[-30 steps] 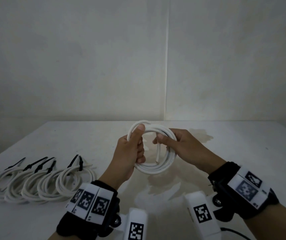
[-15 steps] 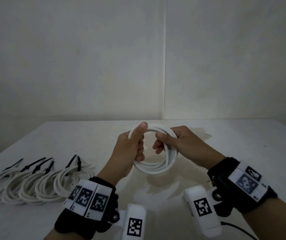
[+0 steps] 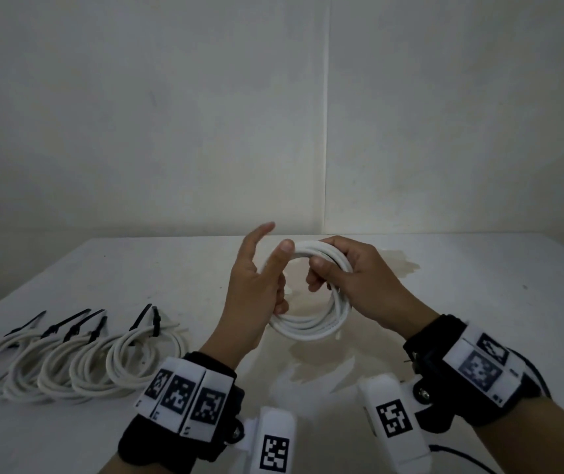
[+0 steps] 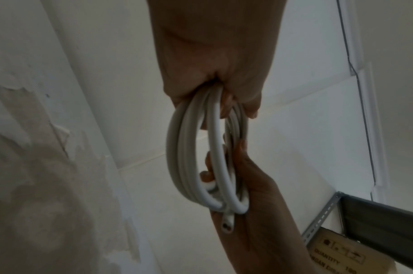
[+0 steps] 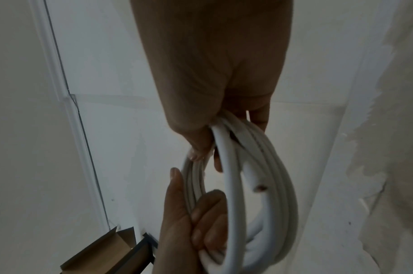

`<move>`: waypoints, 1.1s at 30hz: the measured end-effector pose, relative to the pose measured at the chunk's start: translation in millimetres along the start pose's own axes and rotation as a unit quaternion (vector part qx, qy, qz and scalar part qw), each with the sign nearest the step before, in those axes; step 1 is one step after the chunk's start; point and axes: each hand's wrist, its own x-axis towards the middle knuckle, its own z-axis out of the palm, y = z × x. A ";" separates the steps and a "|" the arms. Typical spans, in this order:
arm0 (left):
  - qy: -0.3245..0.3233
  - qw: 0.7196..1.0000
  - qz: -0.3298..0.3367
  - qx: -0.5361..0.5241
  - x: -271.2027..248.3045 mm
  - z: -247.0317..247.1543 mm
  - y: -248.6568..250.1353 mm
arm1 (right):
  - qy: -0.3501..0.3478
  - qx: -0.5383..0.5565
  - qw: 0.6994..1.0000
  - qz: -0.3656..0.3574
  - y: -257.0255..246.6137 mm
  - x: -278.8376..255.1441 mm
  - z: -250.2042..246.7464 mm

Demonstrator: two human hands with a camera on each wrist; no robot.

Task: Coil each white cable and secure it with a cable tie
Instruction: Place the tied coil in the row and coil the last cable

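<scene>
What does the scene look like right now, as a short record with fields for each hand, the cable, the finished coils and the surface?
left hand: grips the coil's left side, index finger raised off it
right hand: fingers curled round the coil's upper right
white cable: coiled, held above the table, no tie on it visible
finished coils: row at left on the table, each with a black tie
table: white, stained under the hands

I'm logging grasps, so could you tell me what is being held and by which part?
The white cable coil: right hand grips its upper right arc, left hand holds its left side.
</scene>
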 end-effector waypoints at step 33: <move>-0.036 0.993 -0.107 0.040 -9.5 9.6 -4.2 | 0.041 -0.020 0.997 0.056 2.3 0.6 9.4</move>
